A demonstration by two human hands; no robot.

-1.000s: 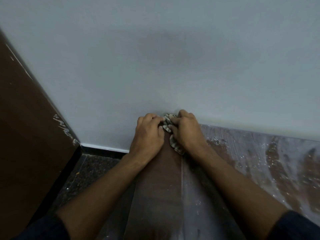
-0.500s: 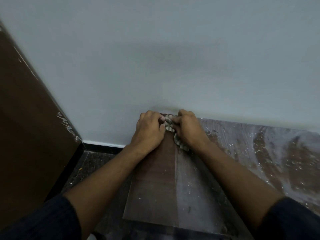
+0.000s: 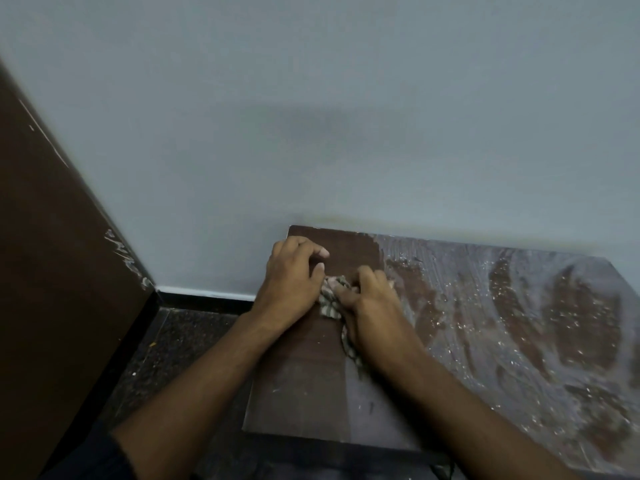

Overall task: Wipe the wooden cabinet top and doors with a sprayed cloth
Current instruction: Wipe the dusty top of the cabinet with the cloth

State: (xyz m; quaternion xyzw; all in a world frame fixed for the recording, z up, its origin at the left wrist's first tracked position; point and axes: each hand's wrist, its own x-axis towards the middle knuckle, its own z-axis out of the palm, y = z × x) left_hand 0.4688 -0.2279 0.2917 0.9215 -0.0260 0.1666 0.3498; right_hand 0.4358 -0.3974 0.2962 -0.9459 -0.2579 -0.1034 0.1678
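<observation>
Because grime streaks the brown wooden cabinet top (image 3: 502, 323), my left hand (image 3: 287, 285) and right hand (image 3: 372, 303) grip the bunched striped cloth (image 3: 330, 299), pressing together.

The cabinet top (image 3: 304, 386) is a dark brown wooden slab whose far edge meets the wall; its left strip, from far-left corner to near edge, shows clean dark wood, while the rest toward the right edge is filmed with pale streaks and white specks. My cloth (image 3: 330, 301) is a small checked rag, bunched and crumpled, lying flat on the clean strip near the far-left corner, one tail trailing toward the near edge.
</observation>
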